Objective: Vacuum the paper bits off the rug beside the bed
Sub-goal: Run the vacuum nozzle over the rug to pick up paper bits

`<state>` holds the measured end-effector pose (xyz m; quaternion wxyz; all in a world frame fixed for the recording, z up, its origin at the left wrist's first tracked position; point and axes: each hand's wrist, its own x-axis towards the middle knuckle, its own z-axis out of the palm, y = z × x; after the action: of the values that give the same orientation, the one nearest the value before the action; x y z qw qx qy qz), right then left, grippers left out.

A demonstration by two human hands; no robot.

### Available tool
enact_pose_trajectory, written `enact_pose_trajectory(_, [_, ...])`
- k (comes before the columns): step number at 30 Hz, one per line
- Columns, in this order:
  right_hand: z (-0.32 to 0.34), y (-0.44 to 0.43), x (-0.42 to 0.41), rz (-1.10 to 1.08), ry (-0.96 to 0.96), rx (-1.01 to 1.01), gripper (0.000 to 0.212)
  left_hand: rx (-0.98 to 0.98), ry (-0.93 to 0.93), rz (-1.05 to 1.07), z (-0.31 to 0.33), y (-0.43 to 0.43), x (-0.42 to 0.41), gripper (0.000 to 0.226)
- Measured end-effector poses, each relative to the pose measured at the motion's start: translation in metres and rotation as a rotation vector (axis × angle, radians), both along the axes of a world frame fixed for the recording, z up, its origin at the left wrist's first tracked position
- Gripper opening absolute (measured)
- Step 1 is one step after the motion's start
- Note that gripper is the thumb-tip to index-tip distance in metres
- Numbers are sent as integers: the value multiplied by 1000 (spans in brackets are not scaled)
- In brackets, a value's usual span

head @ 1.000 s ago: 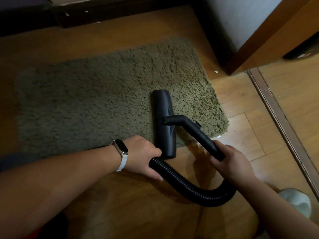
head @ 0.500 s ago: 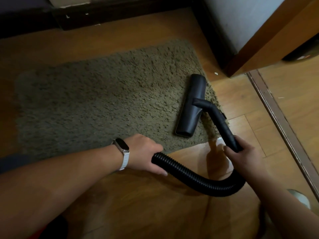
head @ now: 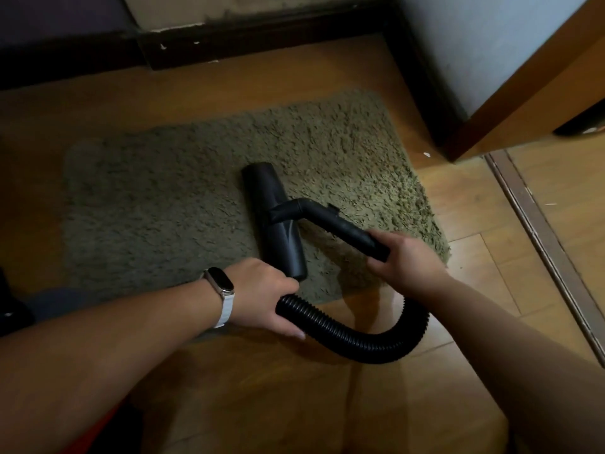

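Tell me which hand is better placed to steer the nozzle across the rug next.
Right. The right hand grips the rigid tube joined to the nozzle on the rug, so it likely steers best; the left hand only holds the flexible hose.

wooden plank floor [head: 474, 198], dark skirting board [head: 262, 37], pale wall [head: 474, 44], threshold strip [head: 537, 240], dim light

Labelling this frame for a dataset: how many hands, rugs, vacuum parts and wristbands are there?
Hands: 2, left hand and right hand
Rug: 1
Nozzle: 1
Wand: 1
Hose: 1
Wristband: 1
Total: 7
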<state>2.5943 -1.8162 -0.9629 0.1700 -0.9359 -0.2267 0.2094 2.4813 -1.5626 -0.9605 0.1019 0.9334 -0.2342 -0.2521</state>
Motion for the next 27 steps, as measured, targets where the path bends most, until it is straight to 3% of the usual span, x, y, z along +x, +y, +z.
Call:
enact_pose_trajectory(9, [16,13,22,-107,-4,49,32,26,-31,158,21,26,-12,54])
enact_pose_trajectory(13, [15,25,22,90,82,24,27,6,87,192,25,21,-30,56])
enact_pose_trajectory(22, [-11,26,-19,495,163,-86,56,-19,228,61,30,-8,-67,53])
enact_pose_trajectory(27, [-12,14,-6,231,134,16,47,43,159,128,37,-2,-65,48])
